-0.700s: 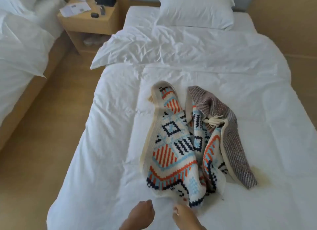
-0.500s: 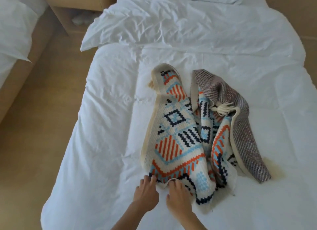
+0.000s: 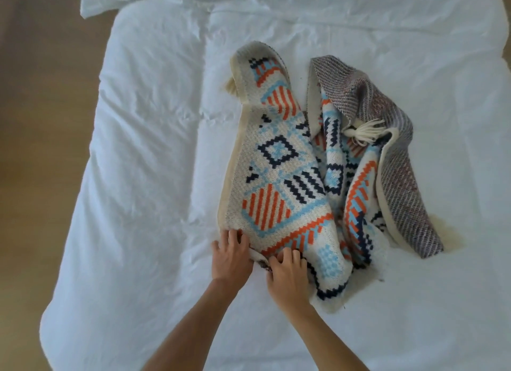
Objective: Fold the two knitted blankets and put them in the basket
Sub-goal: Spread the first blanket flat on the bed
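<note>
A knitted blanket (image 3: 279,177) with an orange, light blue and navy pattern on cream lies crumpled in the middle of the white bed (image 3: 143,177). A grey-purple knit part (image 3: 398,177) with a cream tassel (image 3: 362,131) lies along its right side; I cannot tell whether it is a second blanket or the reverse side. My left hand (image 3: 231,256) grips the blanket's near left corner. My right hand (image 3: 287,272) sits just beside it, fingers curled into the near edge. A small fold of fabric rises between the two hands. No basket is in view.
White bedding covers the whole bed, with a folded-back duvet edge (image 3: 193,0) at the far end. Wooden floor (image 3: 36,122) runs along the bed's left side.
My head has tipped down and moved closer, so the nightstand and pillow have left the view. Both hands have reached forward from the bottom edge onto the blanket's near edge.
</note>
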A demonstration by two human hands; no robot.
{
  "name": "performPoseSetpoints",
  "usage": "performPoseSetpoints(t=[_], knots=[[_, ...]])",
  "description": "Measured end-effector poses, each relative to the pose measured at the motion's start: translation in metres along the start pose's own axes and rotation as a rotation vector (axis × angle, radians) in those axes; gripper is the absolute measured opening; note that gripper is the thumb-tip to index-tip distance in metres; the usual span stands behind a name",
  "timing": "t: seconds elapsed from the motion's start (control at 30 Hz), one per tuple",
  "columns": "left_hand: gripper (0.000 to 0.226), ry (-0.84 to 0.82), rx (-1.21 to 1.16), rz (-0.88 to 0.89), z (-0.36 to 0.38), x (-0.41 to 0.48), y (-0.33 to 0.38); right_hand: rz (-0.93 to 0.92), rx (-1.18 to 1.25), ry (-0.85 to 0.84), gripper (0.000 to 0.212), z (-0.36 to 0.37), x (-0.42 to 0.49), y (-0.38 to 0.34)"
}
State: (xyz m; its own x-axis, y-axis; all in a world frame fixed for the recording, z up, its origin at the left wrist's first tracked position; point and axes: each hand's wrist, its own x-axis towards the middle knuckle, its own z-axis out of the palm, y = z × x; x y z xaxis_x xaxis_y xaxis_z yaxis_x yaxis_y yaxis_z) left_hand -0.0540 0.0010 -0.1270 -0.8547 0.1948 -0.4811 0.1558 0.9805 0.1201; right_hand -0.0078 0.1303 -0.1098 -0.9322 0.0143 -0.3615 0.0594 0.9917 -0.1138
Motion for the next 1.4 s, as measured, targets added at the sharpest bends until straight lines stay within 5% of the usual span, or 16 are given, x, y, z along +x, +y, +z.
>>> performPoseSetpoints(t=[0.43, 0.6, 0.73, 0.93, 1.07, 1.27, 1.4], knots=[[0.055, 0.168, 0.144, 0.074, -0.028, -0.053, -0.081, -0.115, 0.231, -0.131, 0.025, -0.002, -0.015, -0.03], [0.024, 0.115, -0.412, -0.316, -0.018, -0.06, -0.083, -0.094, 0.225, -0.165, 0.028, 0.009, -0.029, -0.048], [0.028, 0.102, -0.655, -0.286, -0.013, -0.052, -0.07, -0.113, 0.231, -0.115, 0.024, 0.016, -0.038, -0.045], [0.034, 0.167, -0.247, -0.175, -0.007, -0.072, -0.088, -0.137, 0.222, -0.13, 0.028, 0.014, -0.039, -0.03], [0.051, -0.002, 0.007, -0.163, 0.002, -0.108, -0.119, -0.073, 0.209, -0.156, 0.03, 0.014, -0.043, -0.04], [0.06, 0.057, -0.037, -0.092, 0.016, -0.112, -0.115, -0.12, 0.171, -0.185, 0.037, 0.03, -0.053, -0.054], [0.04, 0.005, 0.039, 0.052, 0.02, -0.1, -0.117, -0.138, 0.237, -0.136, 0.034, 0.033, -0.055, -0.05]])
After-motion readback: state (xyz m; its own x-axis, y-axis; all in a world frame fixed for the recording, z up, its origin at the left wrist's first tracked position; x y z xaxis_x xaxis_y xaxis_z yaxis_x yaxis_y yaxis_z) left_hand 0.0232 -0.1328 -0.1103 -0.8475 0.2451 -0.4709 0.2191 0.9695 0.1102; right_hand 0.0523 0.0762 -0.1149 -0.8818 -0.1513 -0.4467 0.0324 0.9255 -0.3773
